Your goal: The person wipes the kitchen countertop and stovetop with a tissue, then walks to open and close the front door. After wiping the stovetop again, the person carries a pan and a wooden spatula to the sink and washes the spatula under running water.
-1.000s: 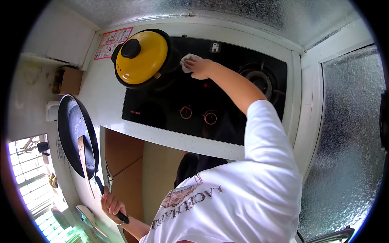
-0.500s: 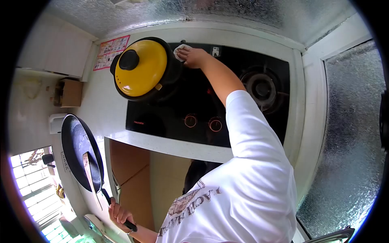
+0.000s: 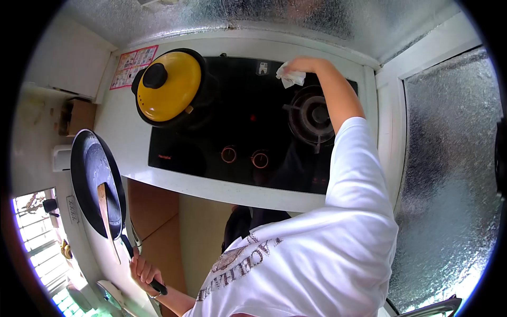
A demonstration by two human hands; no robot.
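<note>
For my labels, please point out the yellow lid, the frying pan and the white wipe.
Yellow lid [image 3: 174, 89], head view: domed top.
Frying pan [image 3: 94, 168], head view: inner surface.
White wipe [image 3: 292, 78], head view: hanging part.

Right arm outstretched, left hand clenched

Hob in worktop. Pot on hob's left end, lid on top; burner at right end. 2 knobs nr. hob's near edge, btwn pot & burner. Cloth in right hand, far side of burner. Pan in left hand, near left of hob, w/ spatula in it. Box far left, left of pot.
</note>
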